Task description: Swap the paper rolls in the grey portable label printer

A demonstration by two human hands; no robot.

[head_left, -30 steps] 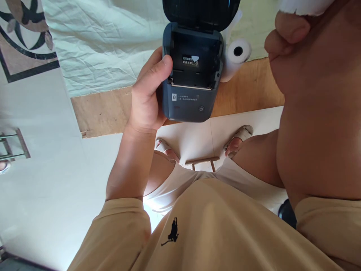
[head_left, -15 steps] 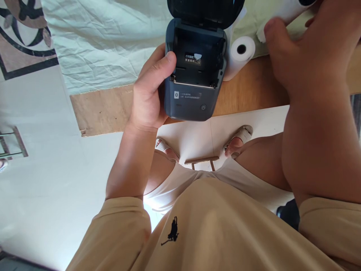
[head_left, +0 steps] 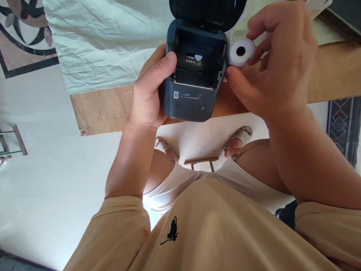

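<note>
My left hand (head_left: 149, 94) grips the left side of a small dark blue printer (head_left: 194, 71), thumb hooked over its rim. The printer's lid (head_left: 207, 11) is swung open and its paper bay is empty, with a small label inside. My right hand (head_left: 273, 64) is just right of the printer, fingers and thumb closed around a white paper roll (head_left: 240, 52) whose dark core faces me. The roll sits close against the printer's right edge.
A wooden table edge (head_left: 332, 71) carries a wrinkled pale cloth (head_left: 107, 41). Below are my knees, sandalled feet (head_left: 239, 137) and white floor tiles. A patterned rug (head_left: 342, 124) lies at the right, and a dark object shows at the top right corner.
My right hand came down from the upper right and closed on the paper roll beside the printer. The left hand and printer stayed almost still.
</note>
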